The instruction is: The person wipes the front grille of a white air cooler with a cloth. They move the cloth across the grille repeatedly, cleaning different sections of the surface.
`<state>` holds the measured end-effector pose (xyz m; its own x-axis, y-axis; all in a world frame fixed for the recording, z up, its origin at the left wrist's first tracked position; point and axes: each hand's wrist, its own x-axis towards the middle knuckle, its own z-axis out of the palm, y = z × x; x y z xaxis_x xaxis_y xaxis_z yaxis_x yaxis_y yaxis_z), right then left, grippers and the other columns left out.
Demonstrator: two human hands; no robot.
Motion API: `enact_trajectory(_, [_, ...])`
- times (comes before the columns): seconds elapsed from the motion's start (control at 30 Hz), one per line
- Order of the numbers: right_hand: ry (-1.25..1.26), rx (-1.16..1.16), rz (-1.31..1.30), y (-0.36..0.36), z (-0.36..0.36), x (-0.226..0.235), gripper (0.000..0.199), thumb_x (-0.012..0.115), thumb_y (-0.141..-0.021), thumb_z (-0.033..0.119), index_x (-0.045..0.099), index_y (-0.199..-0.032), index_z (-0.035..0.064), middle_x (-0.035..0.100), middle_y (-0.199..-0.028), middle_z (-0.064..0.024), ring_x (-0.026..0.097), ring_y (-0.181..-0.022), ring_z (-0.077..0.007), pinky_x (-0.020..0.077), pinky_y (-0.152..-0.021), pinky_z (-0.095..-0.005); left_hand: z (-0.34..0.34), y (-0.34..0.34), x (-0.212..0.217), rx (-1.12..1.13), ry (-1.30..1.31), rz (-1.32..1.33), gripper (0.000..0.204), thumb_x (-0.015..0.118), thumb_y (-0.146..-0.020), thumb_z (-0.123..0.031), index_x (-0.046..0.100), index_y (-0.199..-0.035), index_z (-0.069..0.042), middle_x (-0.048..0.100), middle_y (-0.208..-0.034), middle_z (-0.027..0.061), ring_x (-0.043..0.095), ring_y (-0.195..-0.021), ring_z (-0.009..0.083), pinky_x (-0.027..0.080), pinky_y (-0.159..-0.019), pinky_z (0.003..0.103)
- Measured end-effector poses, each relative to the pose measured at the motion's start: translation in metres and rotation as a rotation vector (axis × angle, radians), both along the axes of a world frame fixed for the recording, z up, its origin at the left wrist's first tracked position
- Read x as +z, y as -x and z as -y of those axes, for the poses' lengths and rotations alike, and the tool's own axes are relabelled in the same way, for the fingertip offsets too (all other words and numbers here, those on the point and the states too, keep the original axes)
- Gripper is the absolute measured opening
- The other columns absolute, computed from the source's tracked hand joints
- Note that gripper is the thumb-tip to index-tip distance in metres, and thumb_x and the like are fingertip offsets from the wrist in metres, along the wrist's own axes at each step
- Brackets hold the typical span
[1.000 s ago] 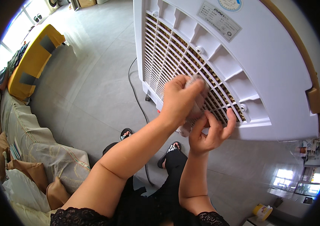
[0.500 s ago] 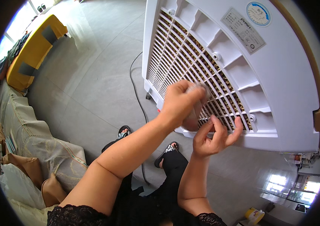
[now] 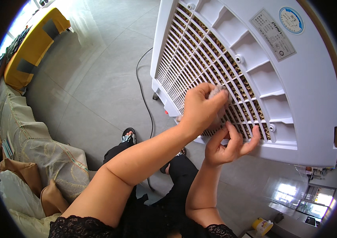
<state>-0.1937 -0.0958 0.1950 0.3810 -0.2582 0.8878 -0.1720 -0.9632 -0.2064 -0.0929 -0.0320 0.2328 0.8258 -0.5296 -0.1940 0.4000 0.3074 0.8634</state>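
Observation:
A white air cooler [image 3: 315, 87] stands tilted across the upper right, its slatted grille [image 3: 190, 49] facing me with a brown honeycomb pad behind the bars. My left hand [image 3: 202, 105] is closed around a crumpled greyish-pink cloth [image 3: 218, 95] and presses it against the grille's lower middle. Just below and to the right, my right hand [image 3: 226, 147] has its thumb and forefinger drawn together at the lower bars, close to the cloth's trailing end. Its little finger sticks out toward the grille. Whatever lies between those fingertips is hidden.
A black power cord [image 3: 141, 85] runs over the grey tiled floor [image 3: 93, 79] toward my feet. Along the left is a sofa with a pale cover [image 3: 55, 152] and brown cushions. Beyond it stands a yellow padded piece [image 3: 37, 43]. A yellow-and-white tub [image 3: 262, 226] sits lower right.
My left hand has moved the cloth slightly right across the grille. The right hand has shifted a little right along the lower bars. The cooler appears slightly farther right in the picture.

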Motion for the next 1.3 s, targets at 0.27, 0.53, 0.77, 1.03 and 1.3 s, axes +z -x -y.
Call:
enact_trajectory(0.27, [-0.06,0.024,0.042,0.001,0.001,0.002,0.014,0.056,-0.078,-0.01,0.064,-0.088,-0.0034,0.034,-0.137,-0.0293,0.062,-0.066,-0.0135,0.0559,-0.066,-0.028,-0.01,-0.001,-0.001,0.009,0.03,0.122,0.017,0.067,-0.086,-0.013,0.062,-0.088,0.003,0.066,-0.076,0.007,0.061,-0.064,0.0086,0.049,-0.054,0.021])
enact_trajectory(0.53, [-0.086,0.065,0.099,-0.001,0.005,-0.007,0.012,0.056,-0.082,-0.007,0.064,-0.09,-0.0029,0.033,-0.138,-0.0286,0.053,-0.056,-0.008,0.0515,-0.058,-0.0227,-0.005,0.011,-0.023,-0.15,-0.242,0.301,0.021,0.071,-0.083,-0.017,0.065,-0.084,0.002,0.064,-0.069,0.002,0.055,-0.061,0.0044,0.045,-0.052,0.021])
enact_trajectory(0.77, [-0.015,0.038,0.017,0.004,0.005,0.001,0.015,0.056,-0.08,-0.008,0.065,-0.092,-0.0025,0.032,-0.139,-0.0285,0.052,-0.055,-0.0066,0.0492,-0.055,-0.0194,-0.009,0.002,-0.017,0.084,0.096,-0.035,0.014,0.064,-0.088,-0.012,0.06,-0.09,0.002,0.065,-0.075,0.0043,0.057,-0.058,0.0055,0.045,-0.048,0.02])
enact_trajectory(1.03, [-0.019,0.019,0.033,0.001,0.004,-0.001,0.019,0.055,-0.079,-0.01,0.065,-0.093,-0.0022,0.032,-0.139,-0.0292,0.054,-0.055,-0.0082,0.0521,-0.058,-0.0226,0.001,0.005,-0.028,-0.045,-0.079,0.171,0.012,0.067,-0.083,-0.008,0.063,-0.085,0.002,0.066,-0.076,0.0045,0.061,-0.069,0.0072,0.05,-0.059,0.022])
enact_trajectory(1.3, [0.083,-0.037,-0.023,-0.001,0.003,0.001,0.015,0.056,-0.081,-0.009,0.064,-0.091,-0.0012,0.03,-0.141,-0.0292,0.049,-0.051,-0.006,0.0465,-0.052,-0.0201,0.001,0.01,-0.015,-0.015,-0.135,0.041,0.01,0.071,-0.078,-0.008,0.064,-0.08,-0.001,0.064,-0.071,0.003,0.057,-0.064,0.0055,0.047,-0.055,0.021])
